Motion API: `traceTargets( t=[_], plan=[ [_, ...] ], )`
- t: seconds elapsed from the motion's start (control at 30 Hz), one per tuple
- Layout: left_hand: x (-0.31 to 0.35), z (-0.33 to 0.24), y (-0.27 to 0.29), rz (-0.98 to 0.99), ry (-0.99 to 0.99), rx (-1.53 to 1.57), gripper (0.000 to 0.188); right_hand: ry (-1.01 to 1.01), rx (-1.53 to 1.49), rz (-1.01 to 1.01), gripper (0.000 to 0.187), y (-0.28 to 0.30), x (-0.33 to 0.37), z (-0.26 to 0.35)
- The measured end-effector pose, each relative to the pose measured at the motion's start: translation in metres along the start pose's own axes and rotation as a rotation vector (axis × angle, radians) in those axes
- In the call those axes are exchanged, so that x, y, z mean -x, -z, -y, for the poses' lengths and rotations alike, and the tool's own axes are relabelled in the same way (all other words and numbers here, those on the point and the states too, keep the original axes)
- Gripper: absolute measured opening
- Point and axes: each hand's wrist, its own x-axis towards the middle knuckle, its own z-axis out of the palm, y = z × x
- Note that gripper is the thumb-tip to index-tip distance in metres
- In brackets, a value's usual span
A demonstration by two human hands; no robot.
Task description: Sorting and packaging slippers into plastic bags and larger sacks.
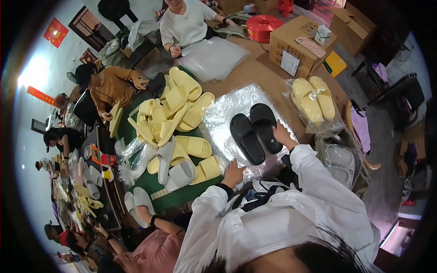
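Slippers (262,130), black, lie on clear bags (225,113); my right hand (282,136) curls against one, grip unclear; left hand (233,175), loosely open, at their near edge

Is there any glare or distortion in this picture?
In the head view, glare streaks the clear plastic beneath the black slippers; a bright glow burns out part of the left wall; the fisheye lens tilts outer areas, with black corners.

A lettered red diamond sign (55,32) and orange-red banner (41,96) mark the upper-left wall (65,61); upper right, a printed cardboard box (281,49) bears a white label (290,63).
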Motion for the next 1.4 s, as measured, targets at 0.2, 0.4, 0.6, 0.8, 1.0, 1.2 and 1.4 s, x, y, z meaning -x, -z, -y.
traceTargets(
  t=[0.2,0.4,0.6,0.8,1.0,1.2,1.4],
  plan=[
    [0.002,-0.013,0.011,-0.023,0.090,0.025,0.041,-0.043,0.396,0.296,0.029,-0.036,0.024,0.029],
    [0.007,-0.011,0.003,-0.004,0.066,-0.038,0.044,0.114,0.368,0.360,0.038,-0.064,0.034,0.050],
    [0.005,-0.007,0.004,-0.035,0.064,0.033,0.048,0.029,0.355,0.484,0.047,-0.058,0.016,0.048],
    [0.003,-0.005,0.011,-0.043,0.072,-0.097,0.048,0.191,-0.005,0.616,0.044,0.012,0.029,0.056],
    [-0.010,-0.002,0.014,-0.282,0.106,-0.046,0.057,0.240,0.035,0.905,0.039,0.102,0.060,0.070],
    [-0.023,-0.009,0.068,-0.605,0.053,0.051,0.053,0.346,-0.004,1.022,0.038,0.121,0.085,0.047],
    [-0.025,-0.011,0.084,-0.662,-0.127,0.133,0.064,0.032,-0.092,1.049,0.029,0.106,0.094,0.044]
  ],
)
